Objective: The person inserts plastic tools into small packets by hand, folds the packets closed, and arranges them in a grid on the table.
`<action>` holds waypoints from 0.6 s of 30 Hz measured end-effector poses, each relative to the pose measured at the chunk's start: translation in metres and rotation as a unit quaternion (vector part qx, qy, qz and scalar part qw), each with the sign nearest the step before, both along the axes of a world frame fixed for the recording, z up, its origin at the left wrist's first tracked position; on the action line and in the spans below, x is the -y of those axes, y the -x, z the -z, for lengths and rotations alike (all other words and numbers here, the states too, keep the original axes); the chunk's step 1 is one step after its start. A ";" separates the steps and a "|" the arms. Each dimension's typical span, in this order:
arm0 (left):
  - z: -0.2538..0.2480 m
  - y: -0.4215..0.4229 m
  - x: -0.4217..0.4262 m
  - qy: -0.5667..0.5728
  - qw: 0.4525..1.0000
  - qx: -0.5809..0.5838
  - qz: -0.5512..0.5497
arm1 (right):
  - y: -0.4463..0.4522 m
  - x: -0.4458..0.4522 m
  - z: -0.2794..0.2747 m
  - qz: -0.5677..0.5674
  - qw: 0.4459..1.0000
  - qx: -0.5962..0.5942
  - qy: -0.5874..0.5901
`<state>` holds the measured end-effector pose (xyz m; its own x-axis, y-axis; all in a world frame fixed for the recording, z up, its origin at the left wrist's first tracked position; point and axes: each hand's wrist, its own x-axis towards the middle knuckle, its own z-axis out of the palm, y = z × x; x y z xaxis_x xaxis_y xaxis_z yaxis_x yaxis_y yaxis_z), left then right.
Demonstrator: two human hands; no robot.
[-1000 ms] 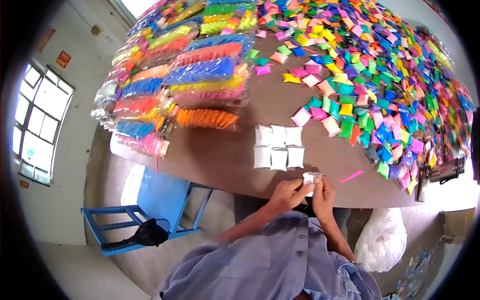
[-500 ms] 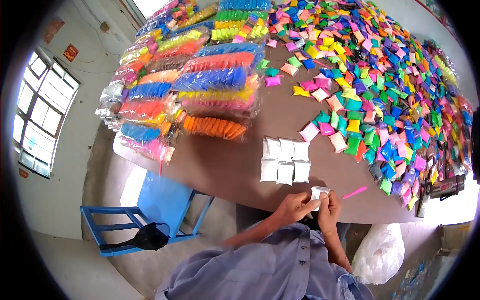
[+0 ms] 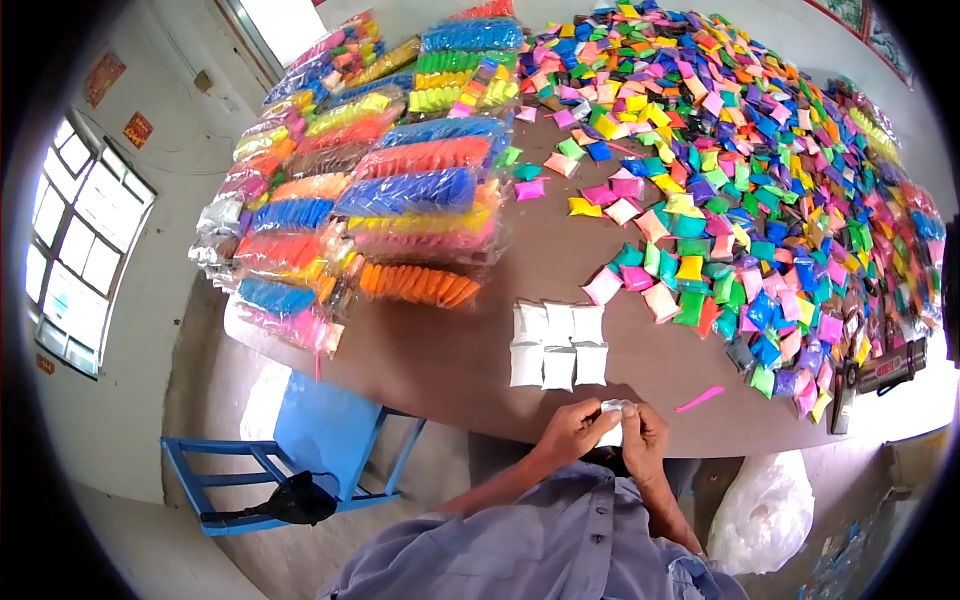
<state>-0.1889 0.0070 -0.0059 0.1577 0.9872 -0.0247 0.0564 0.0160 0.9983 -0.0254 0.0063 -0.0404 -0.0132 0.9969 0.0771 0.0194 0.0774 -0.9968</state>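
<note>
Close to my body at the table's near edge, my left hand (image 3: 570,432) and my right hand (image 3: 645,437) pinch one small white packet (image 3: 612,428) between them. Fingers of both hands cover much of it, and its top edge looks crumpled. Just beyond my hands, several white packets (image 3: 558,345) lie flat in two touching rows. A pink plastic stick (image 3: 700,399), perhaps a modelling tool, rests on the table to the right of my right hand.
A big heap of small coloured packets (image 3: 740,200) covers the table's right side. Clear bags of sorted packets (image 3: 410,190) are stacked at left. A dark flask (image 3: 890,367) lies at the right edge. Below stand a blue chair (image 3: 320,430) and a white plastic bag (image 3: 765,515).
The view has shifted slightly, so the table's things sit a little left and lower. Both hands still hold the white packet, with the fingers slightly repositioned along its top edge.
</note>
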 end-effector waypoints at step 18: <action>-0.026 -0.012 -0.002 0.066 0.998 -0.018 -0.010 | 0.003 0.003 0.000 0.046 0.999 0.020 0.000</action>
